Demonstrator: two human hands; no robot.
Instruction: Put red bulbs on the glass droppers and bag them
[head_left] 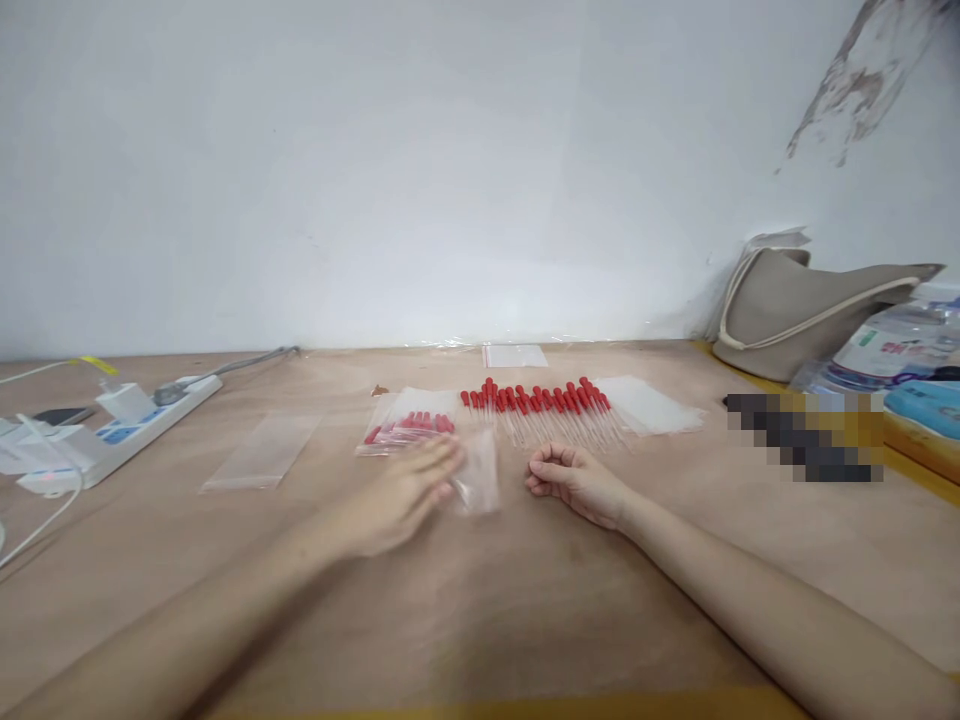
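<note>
A small clear plastic bag (478, 475) is at the fingertips of my left hand (405, 490), which is smeared by motion and seems to pinch it. My right hand (574, 483) rests just to the right, fingers curled and thumb against them; whatever it holds, if anything, is hidden. Beyond both hands lies a row of droppers (536, 400) with red rubber bulbs and thin clear stems pointing towards me. Behind my left hand, a clear bag of red-bulbed droppers (412, 428) lies flat. A stack of clear bags (649, 405) lies at the right end of the row.
Another flat clear bag (262, 450) lies to the left. Further left are a white power strip (150, 430) with chargers and cables. A small zip bag (515, 356) lies near the wall. On the right are a grey bag (810, 300), a water bottle (892, 345) and a blue packet (926, 405).
</note>
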